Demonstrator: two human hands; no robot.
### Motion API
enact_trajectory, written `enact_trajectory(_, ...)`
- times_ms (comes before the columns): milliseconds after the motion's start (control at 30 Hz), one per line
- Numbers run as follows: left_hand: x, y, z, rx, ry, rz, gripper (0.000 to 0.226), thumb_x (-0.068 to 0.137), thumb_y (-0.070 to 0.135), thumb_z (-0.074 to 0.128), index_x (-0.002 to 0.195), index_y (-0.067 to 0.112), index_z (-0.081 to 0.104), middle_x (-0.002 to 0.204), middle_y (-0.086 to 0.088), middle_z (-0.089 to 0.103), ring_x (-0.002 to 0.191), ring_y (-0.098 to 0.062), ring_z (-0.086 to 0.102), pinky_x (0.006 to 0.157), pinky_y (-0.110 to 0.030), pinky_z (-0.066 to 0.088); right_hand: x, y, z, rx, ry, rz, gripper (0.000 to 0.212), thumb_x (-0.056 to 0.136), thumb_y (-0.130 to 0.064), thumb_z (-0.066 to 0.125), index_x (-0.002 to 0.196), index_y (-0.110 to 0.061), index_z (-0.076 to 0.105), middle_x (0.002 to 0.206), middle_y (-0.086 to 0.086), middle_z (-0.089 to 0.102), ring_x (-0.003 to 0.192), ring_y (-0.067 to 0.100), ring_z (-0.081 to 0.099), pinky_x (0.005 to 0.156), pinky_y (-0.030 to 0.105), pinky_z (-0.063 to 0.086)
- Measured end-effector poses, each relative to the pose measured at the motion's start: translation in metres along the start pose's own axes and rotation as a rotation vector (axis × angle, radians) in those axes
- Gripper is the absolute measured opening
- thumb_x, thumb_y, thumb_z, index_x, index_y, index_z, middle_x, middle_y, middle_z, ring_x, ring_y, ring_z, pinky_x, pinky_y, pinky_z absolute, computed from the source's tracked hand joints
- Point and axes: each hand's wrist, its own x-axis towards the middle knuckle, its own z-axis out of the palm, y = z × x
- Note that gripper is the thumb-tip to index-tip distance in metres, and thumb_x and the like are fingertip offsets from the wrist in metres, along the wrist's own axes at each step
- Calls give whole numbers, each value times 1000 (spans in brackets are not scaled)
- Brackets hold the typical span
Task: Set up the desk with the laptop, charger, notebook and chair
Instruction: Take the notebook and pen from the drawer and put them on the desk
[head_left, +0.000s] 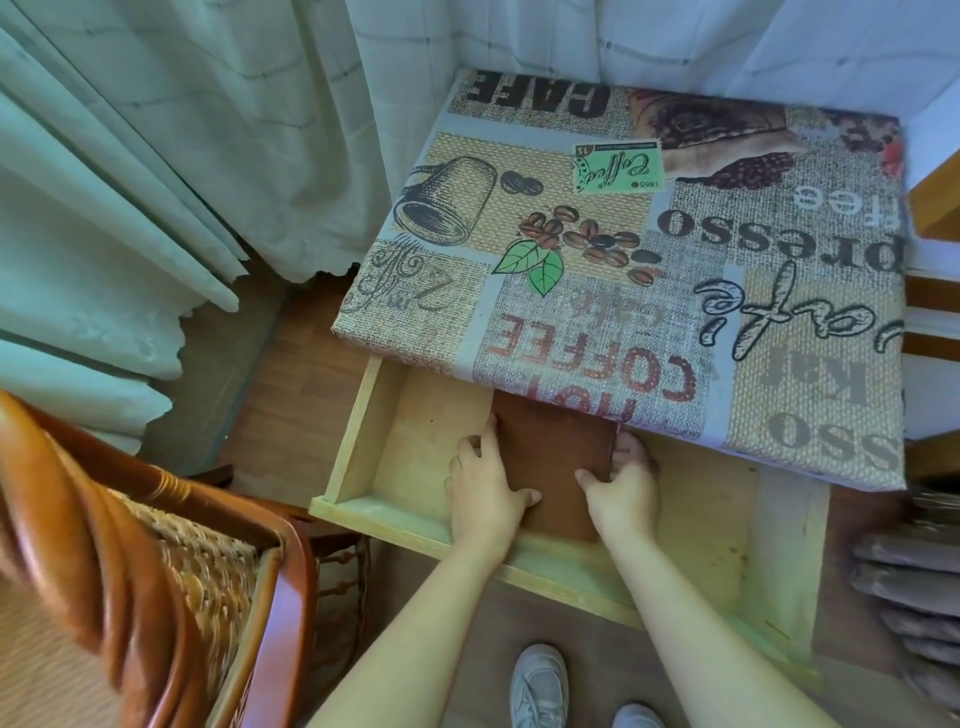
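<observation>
A brown notebook (553, 447) lies in the open pale wooden drawer (363, 415) of the desk (597, 244), which is covered with a coffee-print cloth. The notebook's far end is hidden under the desk top. My left hand (483, 486) grips its left edge and near corner. My right hand (623, 483) holds its right edge, thumb on the cover. A wooden chair (171, 561) with a woven seat stands at the lower left, beside the drawer. No laptop or charger is in view.
Pale curtains (156, 156) hang at the left and behind the desk. A radiator (909, 597) sits at the lower right. Wooden furniture edges (935, 202) show at the right. My white shoes (540, 686) stand on the brown floor below the drawer.
</observation>
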Motion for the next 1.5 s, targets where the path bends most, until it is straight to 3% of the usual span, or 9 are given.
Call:
enact_trajectory(200,2,1,-3,-134,29,-25,103,64,39,85,147,32,24,123,-11,45,111,-29,49,96,-37,42,11,1,-8,100,-82,115,44,79,-12,71,121,-6,56,114,11,61,103,29,59,90,34,45)
enact_trajectory(367,2,2,-10,-496,-18,-10,89,72,22,81,144,37,30,123,-3,42,101,-11,49,88,-17,36,6,4,-6,172,-100,109,43,87,-14,61,129,-8,51,122,14,59,110,30,57,96,39,45)
enact_trajectory(500,0,-3,-11,-652,-51,-13,87,64,30,79,138,45,36,128,0,54,118,-14,53,103,-41,44,-2,6,-9,242,-62,111,42,93,-16,52,134,-11,46,129,12,55,117,30,53,99,37,42)
enact_trajectory(633,-4,2,-27,-742,-76,-24,77,73,8,79,138,30,44,119,-1,59,106,-8,57,101,-38,46,-8,-1,-21,356,-94,98,40,96,-16,48,135,-11,46,134,8,54,121,24,50,97,29,37)
enact_trajectory(767,-9,-5,-45,-756,-74,-23,76,73,9,81,138,26,46,111,4,58,108,-12,58,101,-35,46,-20,-9,-31,482,-174,80,47,93,-11,53,139,-13,42,139,11,49,128,20,45,107,32,34)
enact_trajectory(867,-20,-12,-60,-782,-65,-30,79,70,9,83,138,27,48,105,14,54,100,1,58,95,-22,48,-37,-13,-32,550,-193,75,49,90,-7,56,137,-15,44,131,10,57,118,20,55,105,39,40)
enact_trajectory(1067,-48,-34,-75,-790,-62,-42,87,56,29,90,132,42,51,116,7,56,108,-14,61,96,-42,50,-74,-15,-39,724,-269,108,51,86,2,60,134,-11,46,115,8,66,104,21,64,97,44,48)
enact_trajectory(1333,-80,-53,-100,-742,22,-10,83,50,40,88,123,56,50,116,8,57,100,-11,62,93,-37,52,-111,-22,-44,704,-366,16,49,86,6,59,129,-16,51,103,-2,70,86,5,68,70,18,55)
enact_trajectory(1500,-106,-58,-127,-691,70,4,79,63,30,89,126,49,46,111,11,55,95,-7,59,84,-28,51,-135,-33,-52,696,-404,-29,47,84,5,62,127,-13,56,106,1,72,95,15,68,89,37,54)
